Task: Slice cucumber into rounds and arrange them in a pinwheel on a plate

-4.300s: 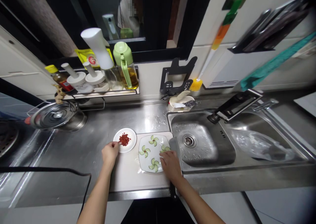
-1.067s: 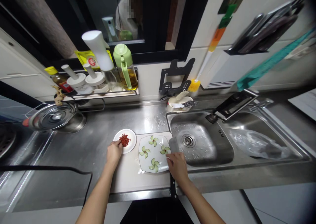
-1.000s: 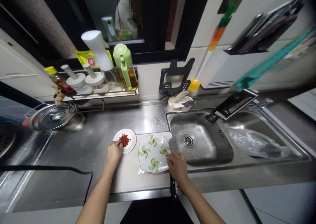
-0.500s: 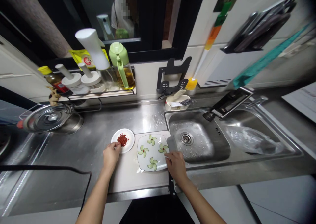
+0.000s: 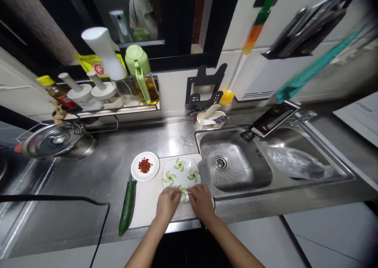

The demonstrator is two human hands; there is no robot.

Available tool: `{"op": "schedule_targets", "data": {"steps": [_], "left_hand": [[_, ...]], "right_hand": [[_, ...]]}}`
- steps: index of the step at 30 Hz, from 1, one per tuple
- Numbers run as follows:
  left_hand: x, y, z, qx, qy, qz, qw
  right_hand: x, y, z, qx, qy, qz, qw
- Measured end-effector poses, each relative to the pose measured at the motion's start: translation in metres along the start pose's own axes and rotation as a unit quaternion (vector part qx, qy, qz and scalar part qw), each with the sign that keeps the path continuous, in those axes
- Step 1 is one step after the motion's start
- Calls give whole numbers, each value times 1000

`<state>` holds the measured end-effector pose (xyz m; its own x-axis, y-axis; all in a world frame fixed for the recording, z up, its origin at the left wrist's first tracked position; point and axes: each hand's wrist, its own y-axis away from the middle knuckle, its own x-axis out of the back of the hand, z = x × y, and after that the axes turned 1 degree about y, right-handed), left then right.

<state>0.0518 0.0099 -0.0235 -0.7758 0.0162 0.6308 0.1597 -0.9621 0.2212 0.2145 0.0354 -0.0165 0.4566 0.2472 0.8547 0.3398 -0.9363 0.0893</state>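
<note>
On a white square plate [image 5: 186, 176], several pinwheel flowers of cucumber slices are laid out, some with red bits at their centres. My left hand [image 5: 167, 204] is over the plate's front edge, fingertips pinched beside the nearest cucumber flower [image 5: 183, 195]; what they hold, if anything, is too small to see. From the other side my right hand [image 5: 202, 203] reaches to the same flower, fingers closed together, contents hidden. Behind my left hand a round white dish [image 5: 156, 166] carries chopped red bits [image 5: 145, 165]. A whole dark-green cucumber [image 5: 127, 208] lies left of the cutting board [image 5: 143, 205].
Right of the plate lies a knife with a grey blade [image 5: 206, 169], partly covered by my right hand. Beyond it is a steel double sink [image 5: 236, 169] with a faucet [image 5: 270, 120] and a plastic bag [image 5: 298, 163]. A seasoning rack [image 5: 118, 109] and lidded pot [image 5: 78, 146] stand at left.
My left hand has moved from the red bits to the nearest flower, uncovering the cucumber. My right hand has shifted forward-left toward me, from the right-hand flower to the same front one.
</note>
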Motion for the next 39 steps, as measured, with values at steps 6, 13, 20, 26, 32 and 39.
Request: {"op": "schedule_targets", "data": {"steps": [6, 13, 20, 26, 32, 39], "left_hand": [[-6, 1, -2, 6, -25, -26, 999], [-11, 0, -1, 4, -53, -25, 998], [-10, 0, 1, 1, -67, -26, 997], [-8, 0, 2, -5, -62, -30, 998], [-9, 1, 0, -17, -60, -31, 998], [-10, 1, -3, -24, -52, -32, 998]], "right_hand": [[-4, 5, -8, 24, 13, -17, 999], [-7, 5, -10, 28, -8, -21, 999], [-12, 5, -7, 32, -3, -27, 999], [-13, 5, -7, 22, 0, -35, 999], [-14, 5, -6, 25, -9, -31, 999], [-12, 4, -6, 19, -14, -30, 999]]}}
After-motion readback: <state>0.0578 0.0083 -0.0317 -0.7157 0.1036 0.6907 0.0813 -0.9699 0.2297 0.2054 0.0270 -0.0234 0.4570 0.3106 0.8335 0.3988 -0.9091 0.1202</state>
